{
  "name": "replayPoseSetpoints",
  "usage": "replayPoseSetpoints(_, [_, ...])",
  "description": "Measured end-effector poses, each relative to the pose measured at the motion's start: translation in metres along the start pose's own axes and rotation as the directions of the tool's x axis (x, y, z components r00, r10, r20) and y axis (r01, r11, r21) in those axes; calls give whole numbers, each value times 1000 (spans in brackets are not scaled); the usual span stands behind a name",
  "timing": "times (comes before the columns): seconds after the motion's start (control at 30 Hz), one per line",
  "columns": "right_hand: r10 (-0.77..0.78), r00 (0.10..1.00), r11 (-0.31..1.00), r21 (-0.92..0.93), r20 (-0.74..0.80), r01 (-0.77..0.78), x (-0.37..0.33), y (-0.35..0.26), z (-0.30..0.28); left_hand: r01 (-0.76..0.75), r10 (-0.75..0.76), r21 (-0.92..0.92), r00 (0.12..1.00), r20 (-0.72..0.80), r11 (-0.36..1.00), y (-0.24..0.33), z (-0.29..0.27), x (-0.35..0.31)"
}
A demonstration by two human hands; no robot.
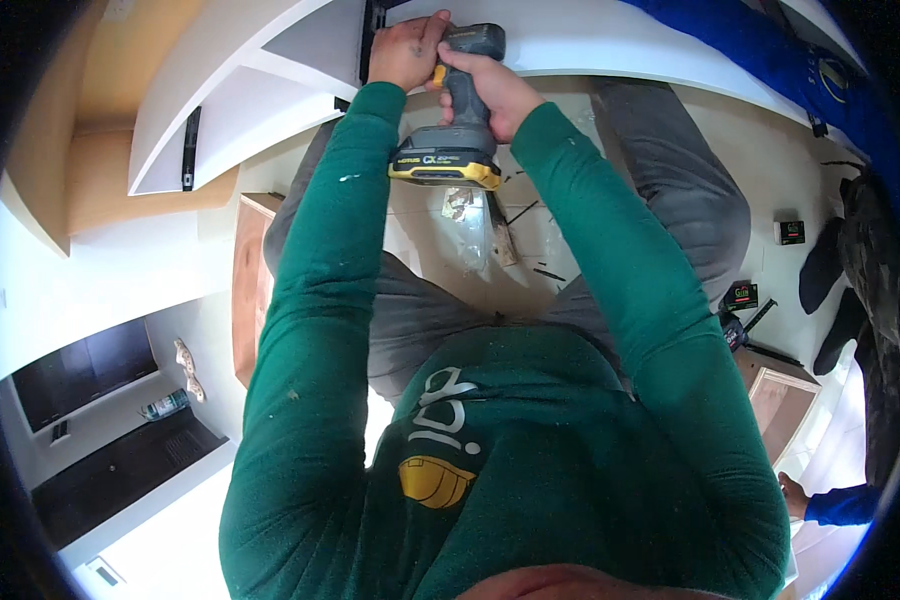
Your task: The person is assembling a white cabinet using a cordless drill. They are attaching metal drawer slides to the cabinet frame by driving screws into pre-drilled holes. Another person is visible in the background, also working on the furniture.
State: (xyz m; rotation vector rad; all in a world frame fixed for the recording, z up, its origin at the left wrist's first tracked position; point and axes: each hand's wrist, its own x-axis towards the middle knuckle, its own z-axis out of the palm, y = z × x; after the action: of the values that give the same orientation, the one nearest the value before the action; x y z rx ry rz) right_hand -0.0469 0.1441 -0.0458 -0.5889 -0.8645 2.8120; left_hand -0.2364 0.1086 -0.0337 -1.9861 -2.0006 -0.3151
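Observation:
My right hand (498, 92) is wrapped round the handle of a grey and black cordless drill (475, 120) with a yellow-trimmed battery at its base. The drill's head points left, toward a black drawer slide (370, 40) fixed to a white cabinet panel (315, 45). My left hand (405, 52) is closed at the front of the drill, beside the slide. What its fingers grip there is hidden, and so is the drill's tip.
Another black slide (189, 150) is on a white panel to the left. Between my legs lie a clear plastic bag (470, 240) and dark strips. Small dark boxes (790, 232) sit at right. A co-worker's blue sleeve (760, 45) reaches across the upper right; a hand (793, 496) shows lower right.

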Motion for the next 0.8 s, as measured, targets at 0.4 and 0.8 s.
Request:
replayPoseSetpoints(0.4, [-292, 956, 940, -176, 40, 294, -144, 34, -45, 566, -602, -208, 740, -298, 798, 97, -104, -115])
replayPoseSetpoints(0.8, [-515, 807, 263, -842, 290, 471, -182, 45, -60, 774, -777, 105, 603, 181, 625, 30, -70, -84])
